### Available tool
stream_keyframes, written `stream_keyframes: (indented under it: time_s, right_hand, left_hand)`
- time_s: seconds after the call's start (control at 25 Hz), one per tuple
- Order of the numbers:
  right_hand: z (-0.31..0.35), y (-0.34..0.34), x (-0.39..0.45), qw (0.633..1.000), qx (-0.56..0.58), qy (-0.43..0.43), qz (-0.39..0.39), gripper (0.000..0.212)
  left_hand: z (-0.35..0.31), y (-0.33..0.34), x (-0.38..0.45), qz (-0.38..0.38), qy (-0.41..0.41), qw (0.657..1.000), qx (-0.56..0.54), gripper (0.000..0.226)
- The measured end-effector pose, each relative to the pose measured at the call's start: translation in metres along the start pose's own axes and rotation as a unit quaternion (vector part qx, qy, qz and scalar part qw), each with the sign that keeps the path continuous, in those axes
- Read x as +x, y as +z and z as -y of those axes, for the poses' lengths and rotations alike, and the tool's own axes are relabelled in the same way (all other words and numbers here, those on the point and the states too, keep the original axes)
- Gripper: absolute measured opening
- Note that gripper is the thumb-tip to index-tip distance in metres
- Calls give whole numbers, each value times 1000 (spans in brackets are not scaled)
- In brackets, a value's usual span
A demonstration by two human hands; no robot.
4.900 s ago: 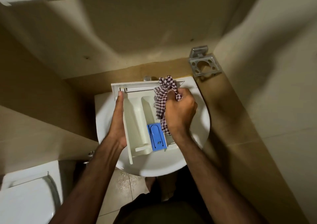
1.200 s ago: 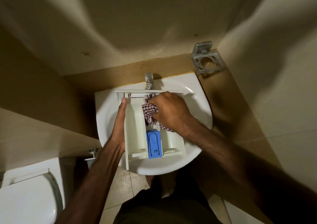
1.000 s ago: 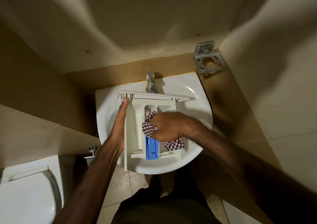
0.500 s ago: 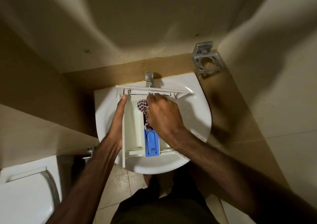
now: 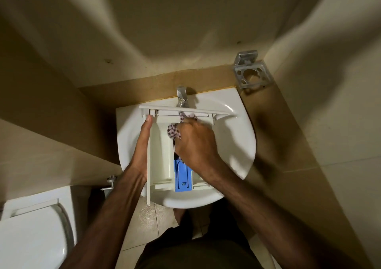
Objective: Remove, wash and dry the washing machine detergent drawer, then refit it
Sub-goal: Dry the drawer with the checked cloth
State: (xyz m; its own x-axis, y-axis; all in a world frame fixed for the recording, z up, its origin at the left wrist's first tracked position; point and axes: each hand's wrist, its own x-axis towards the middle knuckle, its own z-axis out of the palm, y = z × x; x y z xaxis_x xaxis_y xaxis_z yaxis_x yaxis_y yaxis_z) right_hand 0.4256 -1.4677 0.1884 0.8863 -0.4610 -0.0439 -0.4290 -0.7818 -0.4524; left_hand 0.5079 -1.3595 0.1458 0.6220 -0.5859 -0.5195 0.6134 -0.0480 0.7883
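The white detergent drawer [image 5: 159, 155] lies over the white washbasin [image 5: 233, 145], its front panel toward the tap. A blue insert [image 5: 183, 179] sits in its near middle compartment. My left hand [image 5: 142, 151] holds the drawer's left side wall, thumb tip near the front panel; the fingers are hidden under the drawer. My right hand [image 5: 195, 145] grips a bunched checkered cloth [image 5: 173, 131] and presses it into the drawer's far middle compartment. Most of the cloth is hidden under that hand.
A chrome tap [image 5: 181, 97] stands at the basin's back edge. A metal holder [image 5: 252, 73] is fixed on the wall at the right. A white toilet [image 5: 31, 233] is at the lower left, with a small valve [image 5: 110, 183] beside it. Tiled floor lies below the basin.
My right hand has moved the cloth from the drawer's near middle up to its far end by the front panel. The left hand has kept its hold on the left side.
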Motion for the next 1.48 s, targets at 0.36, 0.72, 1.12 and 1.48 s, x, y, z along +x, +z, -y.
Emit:
stream_keyframes:
  time_s: [0.36,0.72,1.12,1.48]
  right_hand:
    - [3,-23,-29,962,45,65,-263,24]
    - [3,4,-27,984,-105,-90,-115,26]
    - [38,-13,-49,979,-133,-83,128,12]
    - [57,-9,-25,993,-73,-10,90,16]
  left_hand:
    - [0,13,2,11,-6,997,-70,64]
    - [1,26,10,92,-61,967,-231,56]
    - [-5,14,11,64,-58,974,-208,62]
    - [-18,12,19,101,-40,977,-183,70]
